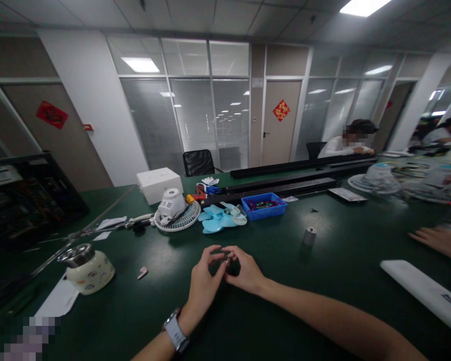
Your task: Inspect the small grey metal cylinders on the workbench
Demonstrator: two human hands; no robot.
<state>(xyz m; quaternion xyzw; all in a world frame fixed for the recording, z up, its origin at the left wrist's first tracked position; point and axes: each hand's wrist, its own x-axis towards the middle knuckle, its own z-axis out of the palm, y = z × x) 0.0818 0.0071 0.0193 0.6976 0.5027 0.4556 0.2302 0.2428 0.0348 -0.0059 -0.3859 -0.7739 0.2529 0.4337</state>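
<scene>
Above the green table (161,311), my left hand (204,276) and my right hand (246,273) meet at their fingertips. Both are closed in a pinch around a small dark piece (227,259), too tiny and too covered by the fingers to name. A watch (175,331) with a pale strap sits on my left wrist. Beyond the hands lie light-blue fan blades (218,219), and beside them a white fan motor housing on a round grille (176,215). To the right, a small grey cylinder (309,235) stands upright on the table.
A blue tray (265,210) with wires stands behind. At left are a cream jar (92,273), a pink earbud-like item (143,272) and a white box (160,185). Long black rails (285,188) run along the back. At right, another person's hand (441,240) rests near a white panel (424,291).
</scene>
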